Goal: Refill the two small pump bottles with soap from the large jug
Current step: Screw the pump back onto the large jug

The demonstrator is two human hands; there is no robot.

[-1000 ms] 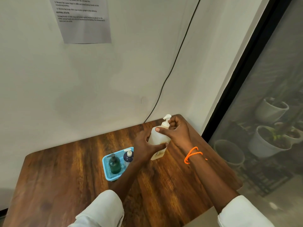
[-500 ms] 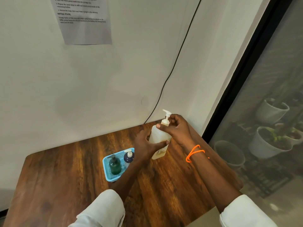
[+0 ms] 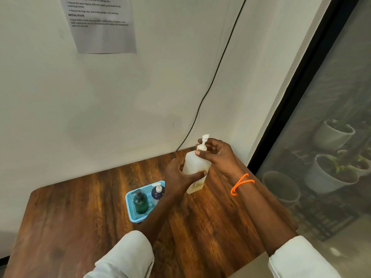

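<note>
The large translucent white jug with a white pump top stands at the far right of the wooden table. My left hand grips its body from the left. My right hand pinches the neck of its pump, thumb in front. A blue basket to the left holds two small pump bottles: a dark green bottle and a dark blue bottle with a white pump.
A white wall with a taped paper sheet and a black cable rises behind the table. A dark-framed glass door stands to the right, with plant pots behind it. The table's right edge lies close to my right forearm.
My right hand has shifted up from the jug's shoulder to the pump neck. The pump top stands higher above my fingers. My left hand keeps its grip on the body.
</note>
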